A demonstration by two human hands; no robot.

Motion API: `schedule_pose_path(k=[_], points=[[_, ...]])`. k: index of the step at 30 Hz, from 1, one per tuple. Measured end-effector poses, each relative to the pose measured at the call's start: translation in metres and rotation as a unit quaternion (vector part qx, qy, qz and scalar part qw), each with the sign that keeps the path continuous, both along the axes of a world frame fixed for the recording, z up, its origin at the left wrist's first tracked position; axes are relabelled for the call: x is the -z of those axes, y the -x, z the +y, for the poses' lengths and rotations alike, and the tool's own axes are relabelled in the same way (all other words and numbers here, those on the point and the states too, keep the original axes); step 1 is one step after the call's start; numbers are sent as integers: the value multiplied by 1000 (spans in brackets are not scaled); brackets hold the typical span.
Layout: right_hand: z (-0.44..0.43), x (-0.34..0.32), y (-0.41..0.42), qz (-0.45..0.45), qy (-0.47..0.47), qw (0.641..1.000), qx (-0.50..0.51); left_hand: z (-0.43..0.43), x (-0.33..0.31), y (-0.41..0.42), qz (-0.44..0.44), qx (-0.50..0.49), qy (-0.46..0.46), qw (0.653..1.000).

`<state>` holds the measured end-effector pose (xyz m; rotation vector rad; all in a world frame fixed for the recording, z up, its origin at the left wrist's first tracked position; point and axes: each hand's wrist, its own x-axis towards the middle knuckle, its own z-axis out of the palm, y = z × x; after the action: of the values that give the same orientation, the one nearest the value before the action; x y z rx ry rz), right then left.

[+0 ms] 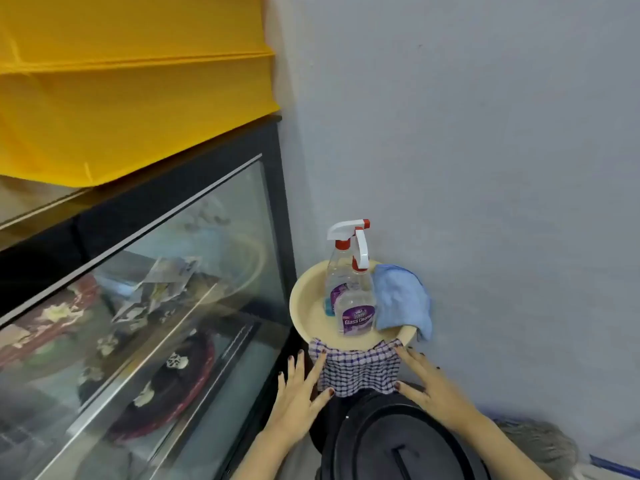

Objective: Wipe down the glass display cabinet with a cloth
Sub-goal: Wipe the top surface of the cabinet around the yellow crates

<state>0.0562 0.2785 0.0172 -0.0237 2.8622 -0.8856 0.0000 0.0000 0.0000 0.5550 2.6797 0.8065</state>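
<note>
Black domed lid (pixel 398 445): bottom centre, nearest item; what it covers is not clear.
Left hand (pixel 298 396): released, fingers straight and spread, forefinger and thumb touching the left edge of the checked cloth (pixel 356 368); grasping nothing.
Right hand (pixel 433 386): mirrored on the right edge, likewise released.
Checked cloth: purple and white, draped over the near rim of the cream basin (pixel 304 306), directly between the two hands.
Basin contents: front spray bottle (pixel 356 310) labelled glass cleaner, rear spray bottle (pixel 337 268) just behind it, blue cloth (pixel 398 299) slumped over the right rim.
Glass display cabinet (pixel 156 306): left of the basin, beside the left hand but apart from it.
Progress, as judged: outset only; no cloth lifted, both bottles parked, the wiping itself not yet begun
</note>
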Motion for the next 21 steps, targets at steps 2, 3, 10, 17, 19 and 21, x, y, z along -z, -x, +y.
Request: schedule_pose_path(k=[2,3,10,17,19,21], points=[[-1,2,7,8,60,998,-18,5,6,6,-41,12,-57,997],[-2,4,11,16,82,996,-23,8,10,8,-56,12,-82,995],[-13,15,24,26,322,945,40,18,14,15,-77,-46,-272,958],[-23,21,30,-1,480,862,161,23,1,16,-136,-116,-382,907],[-24,22,29,-1,496,849,180,24,-5,16,-146,-133,-393,898],[-25,21,27,2,502,843,194,23,-10,13,-150,-137,-402,893]])
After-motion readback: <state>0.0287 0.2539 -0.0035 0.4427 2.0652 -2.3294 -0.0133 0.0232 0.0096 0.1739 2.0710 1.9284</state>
